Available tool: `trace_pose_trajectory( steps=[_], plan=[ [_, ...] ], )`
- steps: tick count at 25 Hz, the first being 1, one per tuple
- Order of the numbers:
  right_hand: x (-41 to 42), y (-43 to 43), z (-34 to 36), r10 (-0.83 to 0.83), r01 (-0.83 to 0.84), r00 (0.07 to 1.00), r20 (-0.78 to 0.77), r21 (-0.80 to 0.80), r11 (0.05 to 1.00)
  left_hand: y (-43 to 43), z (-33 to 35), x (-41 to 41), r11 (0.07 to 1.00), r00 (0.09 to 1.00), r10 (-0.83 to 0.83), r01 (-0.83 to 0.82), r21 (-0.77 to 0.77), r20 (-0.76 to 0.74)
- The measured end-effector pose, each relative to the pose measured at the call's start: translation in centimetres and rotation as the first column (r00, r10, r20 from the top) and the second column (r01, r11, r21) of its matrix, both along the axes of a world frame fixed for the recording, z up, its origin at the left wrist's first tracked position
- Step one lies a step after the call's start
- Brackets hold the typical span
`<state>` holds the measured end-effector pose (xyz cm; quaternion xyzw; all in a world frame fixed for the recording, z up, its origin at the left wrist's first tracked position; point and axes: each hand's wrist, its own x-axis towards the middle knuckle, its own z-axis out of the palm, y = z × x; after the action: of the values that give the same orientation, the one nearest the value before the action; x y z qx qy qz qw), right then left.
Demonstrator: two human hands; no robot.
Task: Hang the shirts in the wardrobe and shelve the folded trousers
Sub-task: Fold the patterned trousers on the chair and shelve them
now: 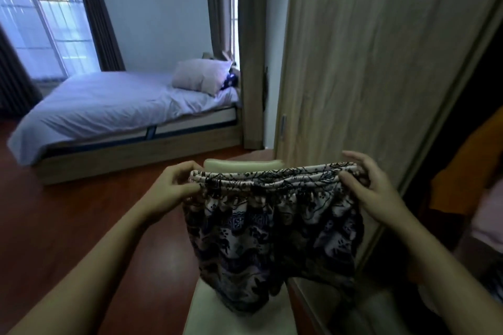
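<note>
the patterned trousers (272,231) hang in the air in front of the person, held up by the elastic waistband, which is stretched out roughly level between the two hands. the cloth is pale with a dense dark print, some blue in it, and it falls in loose gathers from the waistband. its lower edge droops over the seat of a cream chair (217,318) - whether it touches the seat cannot be told.

the left hand (166,193) pinches the left end of the waistband, fingers curled in with the thumb on the near side. the right hand (373,193) grips the right end, thumb pressed on the front of the band and the fingers wrapped over the top behind it, one finger lifted a little above the cloth. both forearms are bare and reach in from the bottom corners.

the top of the chair's backrest shows just behind the waistband. just to the right of the chair stands the wardrobe door (367,62), pale wood grain, filling much of the right half of the view. past its edge the wardrobe is dark inside, with an orange garment (468,166) and something pale pink (490,217) below it, both blurred.

the floor (68,226) is reddish-brown. well beyond the chair, on the left, is a bed (109,106) with a light sheet on a low wooden frame, and a pillow (201,75) at its far end - behind it a bright window (46,22) with dark curtains (100,13).
</note>
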<state>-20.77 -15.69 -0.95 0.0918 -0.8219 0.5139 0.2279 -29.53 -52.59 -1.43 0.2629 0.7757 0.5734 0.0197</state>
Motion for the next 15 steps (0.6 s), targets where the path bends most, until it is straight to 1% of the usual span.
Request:
trace_pose_trajectory(
  steps=[1,2,4,6,9,11,13,14,15],
  plan=[
    [0.2,0.2,0.4,0.007,-0.008,1.000,-0.014,-0.075,0.997,0.4,0.5,0.6,0.993,0.999,0.019,-0.024,0.117,0.041],
    [0.3,0.2,0.6,0.016,-0.018,1.000,-0.019,-0.118,0.993,1.1,1.0,1.3,0.981,0.996,0.034,-0.050,0.189,0.086],
    [0.5,0.0,1.0,0.021,-0.022,1.000,-0.007,-0.159,0.987,2.4,1.7,2.2,0.962,0.982,0.071,-0.113,0.247,0.173],
    [0.7,-0.1,1.1,0.047,-0.047,0.999,-0.004,-0.171,0.984,2.8,2.3,2.7,0.969,0.981,0.066,-0.107,0.222,0.183],
    [1.2,0.6,1.0,0.017,-0.016,1.000,0.003,-0.192,0.981,2.1,2.6,3.1,0.994,0.991,-0.012,-0.002,0.108,0.130],
    [1.8,1.2,0.7,0.027,-0.021,0.999,0.028,-0.199,0.980,1.5,2.8,3.6,0.997,0.995,0.024,-0.032,0.074,0.098],
    [2.8,1.6,0.8,0.055,-0.039,0.997,0.062,-0.230,0.972,1.1,3.0,3.8,0.993,0.997,0.057,-0.063,0.104,0.058],
    [3.2,1.7,0.9,0.075,-0.051,0.994,0.079,-0.270,0.961,0.9,3.0,3.9,0.987,0.996,0.072,-0.077,0.142,0.047],
    [3.4,1.8,0.9,0.092,-0.052,0.988,0.122,-0.300,0.952,0.9,2.8,3.9,0.978,0.994,0.090,-0.100,0.185,0.064]
  ],
)
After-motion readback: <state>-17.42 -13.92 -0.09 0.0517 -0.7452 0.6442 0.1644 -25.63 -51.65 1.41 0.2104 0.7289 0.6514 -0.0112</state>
